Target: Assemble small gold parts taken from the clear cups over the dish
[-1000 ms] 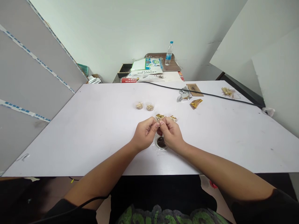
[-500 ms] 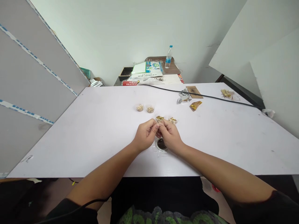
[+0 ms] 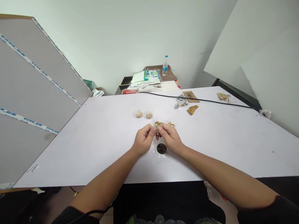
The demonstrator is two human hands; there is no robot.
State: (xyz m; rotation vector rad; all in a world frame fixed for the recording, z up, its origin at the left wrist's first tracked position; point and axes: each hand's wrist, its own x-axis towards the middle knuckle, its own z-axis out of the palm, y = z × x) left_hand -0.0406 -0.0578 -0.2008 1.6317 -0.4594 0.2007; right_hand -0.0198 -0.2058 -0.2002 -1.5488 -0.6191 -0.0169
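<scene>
My left hand (image 3: 144, 140) and my right hand (image 3: 171, 137) meet above the table, thumbs and fingertips pinched. A small thin gold-coloured piece (image 3: 157, 132) shows between the fingertips; its exact kind is too small to tell. Just beyond them are a small clear container with gold pieces (image 3: 158, 123) and another with gold pieces (image 3: 171, 124), both partly covered by my fingers. Below my hands lies a dark round disc with a pale rim (image 3: 161, 149), on or in clear plastic. To the left stand two clear round tubs (image 3: 139, 114) of thin pale-gold pieces.
A black cable (image 3: 207, 100) crosses the far side of the table (image 3: 105, 130). Near it lie a silver packet (image 3: 181, 104), a brown card (image 3: 191, 96), a gold-brown packet (image 3: 192, 109) and a bag of gold pieces (image 3: 223, 96). Behind stands a water bottle (image 3: 164, 67).
My hands have drawn slightly apart, so a thin gold-coloured piece shows between the fingertips and more of the dark disc is uncovered. The camera view has tilted up a little.
</scene>
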